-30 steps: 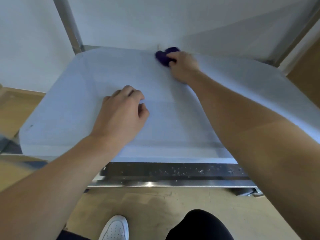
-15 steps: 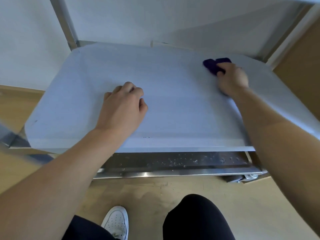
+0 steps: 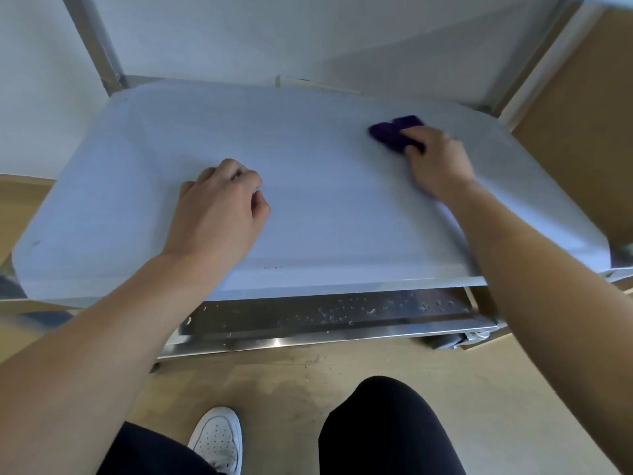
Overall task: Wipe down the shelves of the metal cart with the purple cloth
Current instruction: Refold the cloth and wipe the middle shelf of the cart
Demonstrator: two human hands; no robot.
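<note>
The metal cart's middle shelf fills the view as a pale, shiny sheet with rounded corners. A crumpled purple cloth lies on it toward the far right, pressed down under the fingers of my right hand. My left hand rests on the shelf left of centre, fingers curled in a loose fist with nothing in them. Below the front edge, the lower shelf shows water droplets.
Cart uprights rise at the back left and back right. A white wall stands behind. A brown panel is at the right. A caster sits on the wooden floor. My white shoe and dark knee are below.
My right hand slid the purple cloth from the shelf's back middle to the right, then slightly back left and nearer. My left hand stayed in place.
</note>
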